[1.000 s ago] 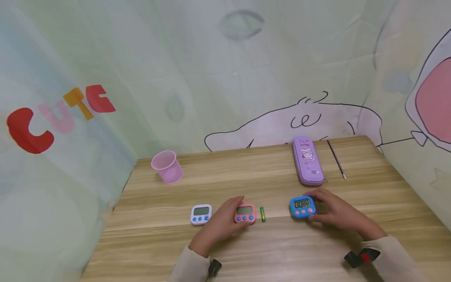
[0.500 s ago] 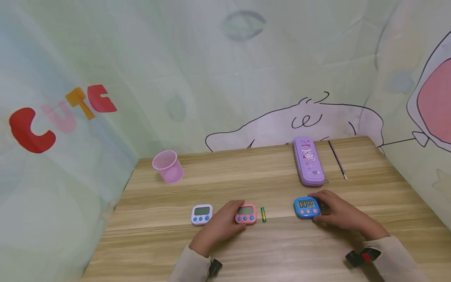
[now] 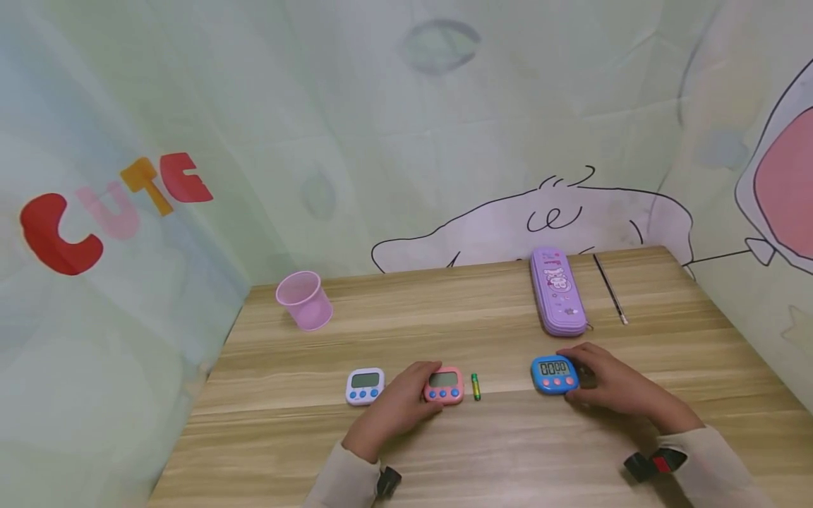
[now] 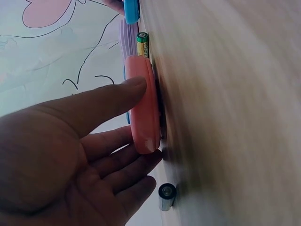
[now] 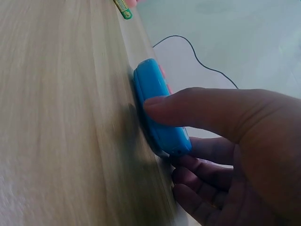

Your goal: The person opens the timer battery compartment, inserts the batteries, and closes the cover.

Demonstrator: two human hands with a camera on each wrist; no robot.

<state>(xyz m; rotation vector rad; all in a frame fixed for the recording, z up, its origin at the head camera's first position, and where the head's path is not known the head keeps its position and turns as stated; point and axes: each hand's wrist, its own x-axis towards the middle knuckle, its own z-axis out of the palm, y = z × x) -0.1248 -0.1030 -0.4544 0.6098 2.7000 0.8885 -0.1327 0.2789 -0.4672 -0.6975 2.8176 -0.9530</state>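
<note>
Hands, seemingly resting, round two timers.

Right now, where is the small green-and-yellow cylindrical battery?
In the head view, the battery lies slightly right of centre on the wood-grain table, just right of the rounded pink timer.

Soft light, faint shadows, slight wrist-view blur

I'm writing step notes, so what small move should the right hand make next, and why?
Probably let go of the blue timer: it appears to rest on the table, its screen showing zeros. That would free the right hand for the green-and-yellow battery lying beside the pink timer, which the left hand grips and whose screen looks blank.
</note>
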